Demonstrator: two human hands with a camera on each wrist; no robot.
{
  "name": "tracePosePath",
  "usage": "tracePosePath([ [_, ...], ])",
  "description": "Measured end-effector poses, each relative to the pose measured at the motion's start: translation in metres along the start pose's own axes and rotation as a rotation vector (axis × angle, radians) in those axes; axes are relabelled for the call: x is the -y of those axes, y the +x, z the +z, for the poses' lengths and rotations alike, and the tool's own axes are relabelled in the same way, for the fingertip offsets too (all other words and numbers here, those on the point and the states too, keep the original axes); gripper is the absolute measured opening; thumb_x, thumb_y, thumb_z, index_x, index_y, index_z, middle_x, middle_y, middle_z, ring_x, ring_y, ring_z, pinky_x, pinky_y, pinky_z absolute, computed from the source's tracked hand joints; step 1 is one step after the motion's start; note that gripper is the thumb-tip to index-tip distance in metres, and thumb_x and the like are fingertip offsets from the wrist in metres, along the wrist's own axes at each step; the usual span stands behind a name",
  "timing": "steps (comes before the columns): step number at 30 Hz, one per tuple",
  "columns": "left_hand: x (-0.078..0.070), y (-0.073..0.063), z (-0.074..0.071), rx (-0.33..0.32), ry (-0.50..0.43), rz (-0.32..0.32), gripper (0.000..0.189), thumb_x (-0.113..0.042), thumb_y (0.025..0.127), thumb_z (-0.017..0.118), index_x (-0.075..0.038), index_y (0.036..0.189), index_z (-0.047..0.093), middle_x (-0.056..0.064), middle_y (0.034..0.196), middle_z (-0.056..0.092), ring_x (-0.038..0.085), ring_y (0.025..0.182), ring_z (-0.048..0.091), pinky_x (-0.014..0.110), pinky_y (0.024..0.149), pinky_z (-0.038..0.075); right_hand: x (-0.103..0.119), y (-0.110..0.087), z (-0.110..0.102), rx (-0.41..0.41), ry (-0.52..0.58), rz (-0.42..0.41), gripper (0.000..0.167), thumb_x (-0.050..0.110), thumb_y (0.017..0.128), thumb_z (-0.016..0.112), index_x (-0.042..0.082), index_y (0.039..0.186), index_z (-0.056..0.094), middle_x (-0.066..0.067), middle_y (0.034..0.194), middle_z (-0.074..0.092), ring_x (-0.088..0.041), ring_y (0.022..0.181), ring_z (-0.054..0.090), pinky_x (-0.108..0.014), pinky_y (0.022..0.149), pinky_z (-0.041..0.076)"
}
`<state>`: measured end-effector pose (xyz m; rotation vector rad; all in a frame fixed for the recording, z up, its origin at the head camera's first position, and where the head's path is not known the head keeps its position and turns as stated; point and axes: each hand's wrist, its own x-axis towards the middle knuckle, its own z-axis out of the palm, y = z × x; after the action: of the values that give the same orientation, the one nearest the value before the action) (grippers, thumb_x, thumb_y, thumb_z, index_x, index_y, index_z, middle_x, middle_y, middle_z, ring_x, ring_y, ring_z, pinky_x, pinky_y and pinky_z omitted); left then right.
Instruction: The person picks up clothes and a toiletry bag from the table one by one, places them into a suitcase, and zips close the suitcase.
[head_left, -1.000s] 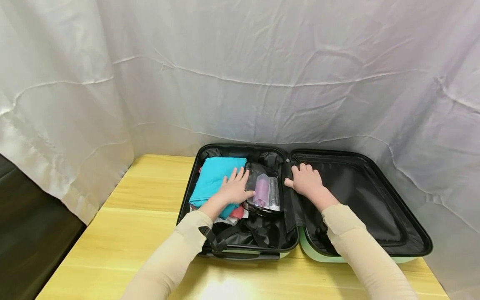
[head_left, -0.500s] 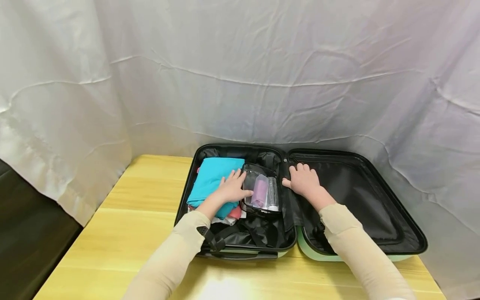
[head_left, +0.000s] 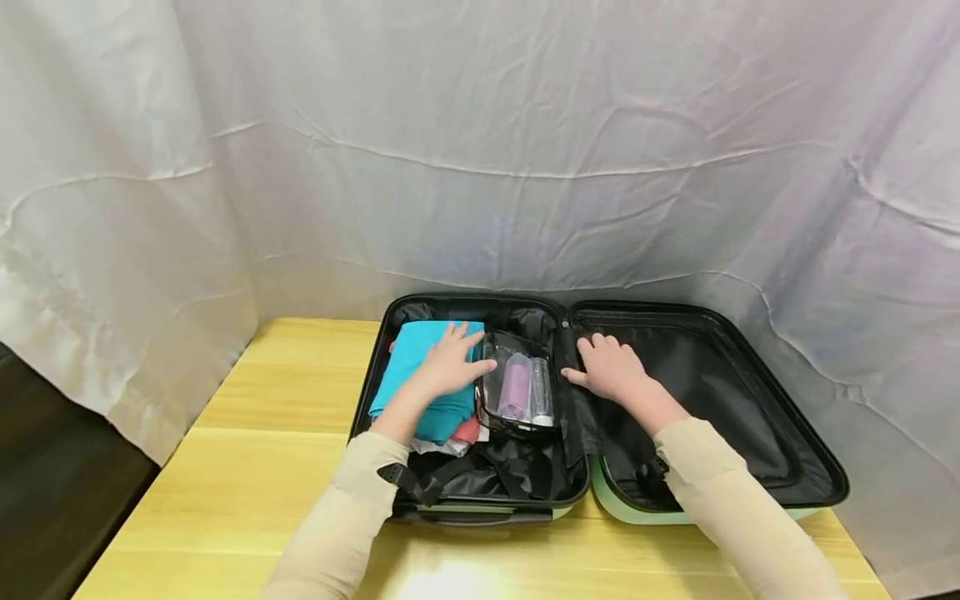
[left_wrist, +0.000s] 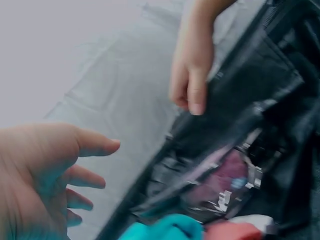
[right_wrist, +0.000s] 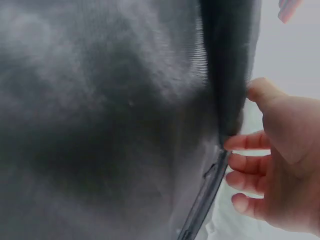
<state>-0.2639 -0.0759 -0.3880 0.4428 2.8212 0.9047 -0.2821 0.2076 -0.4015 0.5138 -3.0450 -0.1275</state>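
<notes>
Yellow wood-grain bench (head_left: 247, 467) in your foreground, glare at its near edge, black surface (head_left: 60, 467) off its left side. Open pale-green suitcase, black-lined (head_left: 720, 392), sits across it. Your left hand (head_left: 447, 367) is released, fingers spread over the folded cyan cloth (head_left: 405, 362) in the left half; coral fabric (head_left: 468, 431) pokes out beneath. Your right hand (head_left: 611, 369) is released, fingers apart at the black fabric flap (head_left: 573, 417) between halves. Clear black-trimmed pouch (head_left: 497, 375) beside the cloth holds a lilac item (head_left: 515, 390); pale-blue mark there too blurred to read. Creased pale-grey drape (head_left: 480, 125) behind.
</notes>
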Motion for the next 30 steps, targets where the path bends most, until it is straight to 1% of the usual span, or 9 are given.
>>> tracePosePath([
  [4,-0.002,-0.011,-0.016,-0.015,0.008,0.010,0.066,-0.042,0.098,0.054,-0.013,0.153,0.032,0.018,0.163,0.014,0.037,0.152,0.000,0.064,0.118,0.014,-0.005,-0.013,-0.010,0.013,0.061,-0.039,0.049,0.046,0.092,0.062,0.004,0.116,0.056,-0.018,0.105,0.059,-0.036,0.092,0.058,-0.049,0.068,0.049],
  [9,-0.004,-0.032,-0.042,-0.052,0.011,0.034,0.066,-0.042,0.098,0.054,-0.014,0.153,0.031,0.018,0.163,0.014,0.038,0.152,0.000,0.064,0.118,0.012,-0.018,-0.033,-0.022,0.003,0.121,-0.063,0.044,0.038,0.093,0.063,0.004,0.120,0.056,-0.017,0.110,0.060,-0.035,0.096,0.060,-0.050,0.073,0.051],
  [14,0.000,-0.056,-0.066,-0.118,0.025,0.056,0.067,-0.043,0.097,0.055,-0.015,0.153,0.033,0.017,0.163,0.016,0.038,0.152,0.000,0.065,0.118,0.009,-0.034,-0.059,-0.036,-0.005,0.271,-0.103,0.036,0.030,0.095,0.062,0.004,0.119,0.056,-0.016,0.107,0.060,-0.027,0.090,0.060,-0.045,0.074,0.049],
  [17,0.008,-0.071,-0.076,-0.150,0.018,0.081,0.067,-0.040,0.097,0.057,-0.012,0.153,0.033,0.020,0.162,0.016,0.042,0.151,0.000,0.065,0.118,0.010,-0.043,-0.076,-0.044,-0.028,0.335,-0.096,0.034,0.028,0.095,0.062,0.004,0.118,0.056,-0.015,0.102,0.060,-0.023,0.087,0.056,-0.042,0.073,0.047],
  [21,0.023,-0.091,-0.085,-0.176,0.001,0.075,0.068,-0.036,0.097,0.058,-0.008,0.153,0.031,0.024,0.161,0.014,0.045,0.150,-0.001,0.067,0.116,0.011,-0.053,-0.098,-0.049,-0.064,0.376,-0.043,0.036,0.030,0.095,0.062,0.003,0.119,0.055,-0.012,0.098,0.059,-0.020,0.085,0.053,-0.039,0.073,0.045],
  [24,0.036,-0.103,-0.088,-0.198,0.000,0.038,0.068,-0.034,0.098,0.057,-0.005,0.153,0.029,0.027,0.161,0.013,0.047,0.149,-0.001,0.068,0.116,0.010,-0.061,-0.116,-0.049,-0.095,0.396,-0.001,0.040,0.032,0.096,0.061,0.002,0.121,0.054,-0.008,0.094,0.058,-0.017,0.081,0.051,-0.036,0.070,0.045],
  [26,0.045,-0.109,-0.088,-0.215,0.007,0.009,0.069,-0.035,0.098,0.056,-0.003,0.153,0.028,0.029,0.160,0.013,0.049,0.149,-0.001,0.070,0.115,0.008,-0.067,-0.128,-0.047,-0.114,0.400,0.034,0.042,0.034,0.097,0.060,0.002,0.122,0.053,-0.006,0.092,0.057,-0.014,0.078,0.049,-0.033,0.067,0.043],
  [28,0.054,-0.113,-0.087,-0.230,0.027,-0.025,0.071,-0.038,0.098,0.054,-0.004,0.154,0.026,0.030,0.160,0.011,0.049,0.149,-0.002,0.071,0.114,0.006,-0.074,-0.140,-0.043,-0.140,0.406,0.071,0.042,0.034,0.097,0.059,0.002,0.124,0.053,-0.005,0.092,0.057,-0.011,0.077,0.048,-0.030,0.064,0.042],
  [30,0.062,-0.114,-0.085,-0.250,0.052,-0.046,0.073,-0.041,0.098,0.054,-0.004,0.154,0.024,0.030,0.160,0.010,0.049,0.148,-0.002,0.073,0.113,0.004,-0.080,-0.151,-0.039,-0.170,0.417,0.106,0.042,0.034,0.097,0.059,0.001,0.124,0.053,-0.006,0.093,0.057,-0.008,0.077,0.047,-0.029,0.062,0.041],
])
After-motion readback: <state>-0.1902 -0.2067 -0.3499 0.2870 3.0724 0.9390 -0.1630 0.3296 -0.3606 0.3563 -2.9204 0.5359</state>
